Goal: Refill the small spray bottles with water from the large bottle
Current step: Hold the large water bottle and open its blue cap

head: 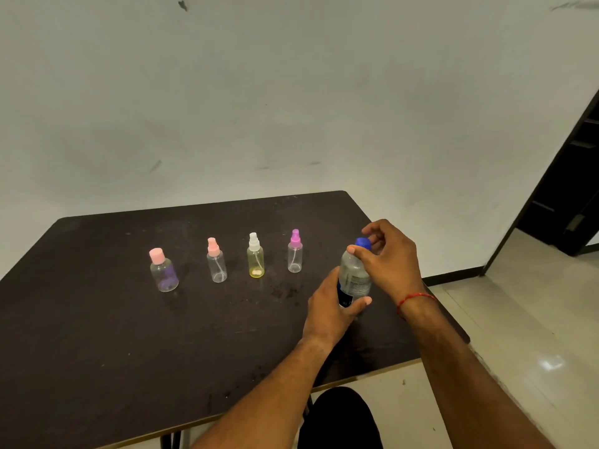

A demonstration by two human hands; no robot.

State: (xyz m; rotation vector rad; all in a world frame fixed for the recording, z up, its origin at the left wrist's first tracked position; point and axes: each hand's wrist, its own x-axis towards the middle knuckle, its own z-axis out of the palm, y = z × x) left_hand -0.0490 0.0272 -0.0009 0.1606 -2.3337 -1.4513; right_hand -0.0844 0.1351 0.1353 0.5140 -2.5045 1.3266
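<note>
The large clear water bottle stands at the right of the dark table. My left hand wraps around its lower body. My right hand pinches its blue cap from above. Several small bottles stand upright in a row to the left: a clear one with a pink flat cap, a clear one with a pink sprayer, a yellowish one with a white sprayer, and a clear one with a purple sprayer. All four are closed.
A pale wall rises behind the table. The table's right edge lies just under my right wrist, with tiled floor beyond. A dark doorway opens at the far right. My dark-clothed knee shows below the front edge.
</note>
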